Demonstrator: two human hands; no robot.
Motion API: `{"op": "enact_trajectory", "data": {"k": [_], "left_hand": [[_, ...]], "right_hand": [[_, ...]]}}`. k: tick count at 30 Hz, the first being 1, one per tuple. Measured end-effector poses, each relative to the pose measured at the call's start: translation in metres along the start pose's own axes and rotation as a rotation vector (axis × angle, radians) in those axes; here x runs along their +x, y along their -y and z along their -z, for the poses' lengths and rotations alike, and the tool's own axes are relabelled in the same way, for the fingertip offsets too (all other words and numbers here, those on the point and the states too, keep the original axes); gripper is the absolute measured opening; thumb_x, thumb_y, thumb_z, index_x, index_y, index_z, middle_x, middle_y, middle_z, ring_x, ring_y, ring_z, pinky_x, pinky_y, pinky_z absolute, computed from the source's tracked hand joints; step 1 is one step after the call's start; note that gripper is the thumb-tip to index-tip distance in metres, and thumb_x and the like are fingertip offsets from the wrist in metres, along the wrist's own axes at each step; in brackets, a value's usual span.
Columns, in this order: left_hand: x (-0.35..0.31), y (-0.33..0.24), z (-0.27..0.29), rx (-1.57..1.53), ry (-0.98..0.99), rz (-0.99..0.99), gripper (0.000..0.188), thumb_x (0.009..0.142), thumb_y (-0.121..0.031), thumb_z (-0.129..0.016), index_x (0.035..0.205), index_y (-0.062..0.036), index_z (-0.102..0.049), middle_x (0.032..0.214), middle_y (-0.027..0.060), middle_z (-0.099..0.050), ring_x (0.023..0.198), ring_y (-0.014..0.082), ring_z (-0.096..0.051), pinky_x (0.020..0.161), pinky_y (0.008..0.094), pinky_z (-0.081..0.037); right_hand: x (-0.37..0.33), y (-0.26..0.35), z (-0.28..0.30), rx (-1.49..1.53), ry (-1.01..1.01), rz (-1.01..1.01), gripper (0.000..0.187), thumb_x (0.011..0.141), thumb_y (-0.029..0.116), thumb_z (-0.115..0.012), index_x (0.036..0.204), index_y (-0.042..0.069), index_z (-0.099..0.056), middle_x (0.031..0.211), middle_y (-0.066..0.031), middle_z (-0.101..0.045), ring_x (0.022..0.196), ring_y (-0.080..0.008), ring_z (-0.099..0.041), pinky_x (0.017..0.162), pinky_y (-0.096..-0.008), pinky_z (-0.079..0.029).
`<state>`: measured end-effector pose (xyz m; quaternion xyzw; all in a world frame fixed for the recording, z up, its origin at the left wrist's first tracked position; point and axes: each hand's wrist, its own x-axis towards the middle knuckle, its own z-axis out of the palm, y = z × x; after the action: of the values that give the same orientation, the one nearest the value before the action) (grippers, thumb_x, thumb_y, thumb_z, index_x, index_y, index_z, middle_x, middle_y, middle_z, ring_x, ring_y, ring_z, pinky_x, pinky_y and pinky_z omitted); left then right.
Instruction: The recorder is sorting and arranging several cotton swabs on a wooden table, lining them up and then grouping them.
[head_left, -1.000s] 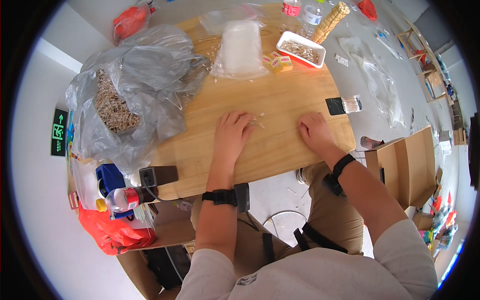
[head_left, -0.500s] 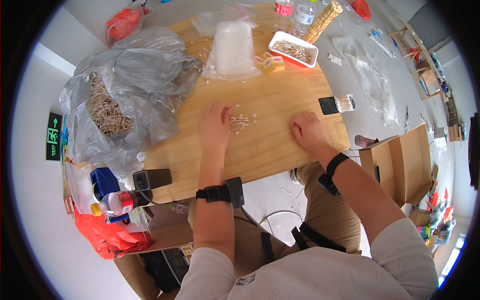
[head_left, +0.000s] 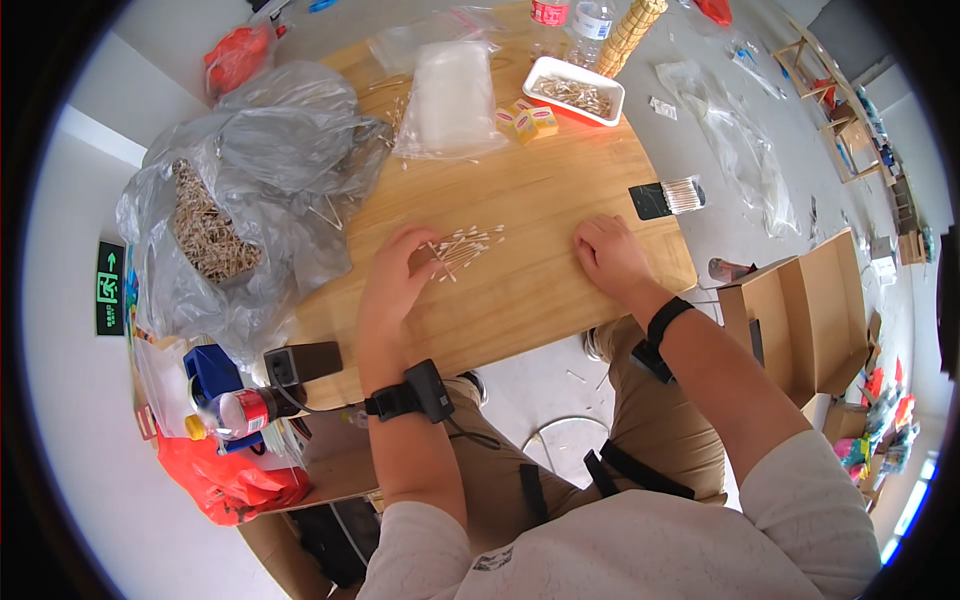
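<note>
Loose swabs (head_left: 468, 248): fanned in a small heap on desk (head_left: 530, 190), approx. centre, just R of L hand (head_left: 405, 262). Sticks cross at odd angles, white tips mostly pointing away to R.

L hand: thumb & index apart, narrow C-shaped gap, at L end of heap; can't tell if fingertips touch any sticks. R hand (head_left: 608, 252): rests on desk nr R edge, fingers curled in, well apart from heap; palm hidden, can't tell if it holds anything.

Beyond R hand: black card (head_left: 649, 201) w/ row of swabs at its R end, at desk edge. Far side: stack of clear bags (head_left: 447, 100); yellow boxes (head_left: 530, 122) btwn it & white tray (head_left: 616, 98), tray holding more swabs. Behind tray: 2 clear bottles (head_left: 590, 28), woven cylinder (head_left: 632, 38).

L side: big grey bag (head_left: 300, 115), open, w/ bulk swabs (head_left: 212, 230) inside. Nr L corner: dark box (head_left: 310, 362) w/ cable.
</note>
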<state>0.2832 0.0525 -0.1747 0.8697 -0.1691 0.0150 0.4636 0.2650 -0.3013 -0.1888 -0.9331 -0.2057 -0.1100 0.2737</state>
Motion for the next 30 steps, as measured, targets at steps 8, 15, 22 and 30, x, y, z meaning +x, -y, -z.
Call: {"op": "enact_trajectory", "data": {"k": [8, 15, 22, 30], "left_hand": [[-0.001, 0.008, -0.002, 0.0, -0.003, 0.085, 0.02, 0.084, 0.007, -0.074, 0.101, -0.0034, -0.07, 0.116, 0.0116, -0.065, 0.11, 0.0281, -0.064, 0.085, 0.034, -0.058], [0.004, 0.007, -0.004, 0.03, -0.116, 0.052, 0.011, 0.086, 0.002, -0.074, 0.093, -0.0014, -0.067, 0.097, 0.012, -0.067, 0.089, 0.0281, -0.068, 0.077, 0.0376, -0.055], [0.012, 0.01, -0.025, 0.207, -0.26, 0.066, 0.011, 0.085, -0.002, -0.076, 0.093, -0.0026, -0.069, 0.085, 0.0121, -0.066, 0.081, 0.0308, -0.067, 0.073, 0.0403, -0.053], [0.009, -0.002, -0.008, 0.087, -0.125, 0.085, 0.017, 0.08, -0.008, -0.082, 0.09, -0.0022, -0.069, 0.096, 0.0103, -0.064, 0.09, 0.0258, -0.066, 0.078, 0.0354, -0.052]], "right_hand": [[0.001, -0.001, 0.0, -0.027, 0.018, -0.006, 0.004, 0.089, 0.006, -0.061, 0.087, 0.008, -0.059, 0.083, -0.0075, -0.063, 0.088, -0.0296, -0.061, 0.084, -0.0423, -0.046], [0.0, 0.0, 0.0, -0.005, 0.021, -0.017, 0.005, 0.087, 0.002, -0.061, 0.086, 0.007, -0.059, 0.084, -0.0103, -0.062, 0.087, -0.0325, -0.06, 0.082, -0.0411, -0.045], [0.001, 0.004, 0.001, 0.003, 0.016, -0.011, 0.006, 0.088, 0.002, -0.06, 0.086, 0.007, -0.059, 0.083, -0.0107, -0.061, 0.086, -0.0333, -0.06, 0.082, -0.042, -0.045], [-0.001, -0.003, -0.001, -0.005, 0.014, -0.01, 0.006, 0.088, 0.003, -0.06, 0.086, 0.008, -0.058, 0.082, -0.0098, -0.061, 0.086, -0.0324, -0.06, 0.083, -0.0418, -0.045]]}}
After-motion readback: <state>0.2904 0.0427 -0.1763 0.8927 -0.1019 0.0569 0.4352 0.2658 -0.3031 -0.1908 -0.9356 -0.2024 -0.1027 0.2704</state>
